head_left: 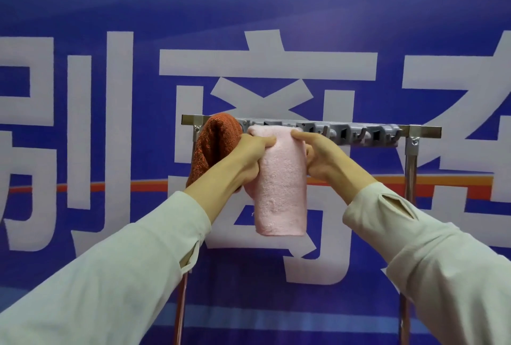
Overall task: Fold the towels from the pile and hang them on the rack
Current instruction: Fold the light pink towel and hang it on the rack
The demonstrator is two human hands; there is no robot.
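- Pink towel: folded into a narrow strip and draped over the top bar of the rack. The front panel hangs straight down with its lower edge roughly level. It sits just below the centre of the view, toward 6 o'clock.
- Left hand: at 9 o'clock of the pink towel, gripping its left edge near the top. The thumb lies across the front of the cloth and the fingers curl round the edge.
- Right hand: at 3 o'clock of the pink towel, pinching its right edge near the top. The thumb presses on the front at the upper corner; the other fingers go behind the cloth and are mostly hidden.
- Rust-brown towel: hung over the same bar, just beside the pink towel at its 9 o'clock. Its lower part is covered by the left hand and wrist. Whether the two towels touch cannot be determined.
- Rack structure: the metal bar is horizontal with bracketed corner joints. The right post descends toward 5 o'clock, and part of the left post shows under the left arm at 7 o'clock.
- Hook strip: grey, mounted along the bar, running from the pink towel toward 3 o'clock.
- Sleeves: pale and long, entering from 7 and 5 o'clock.
- Banner: blue with large white characters and an orange band, behind the rack and filling the view.
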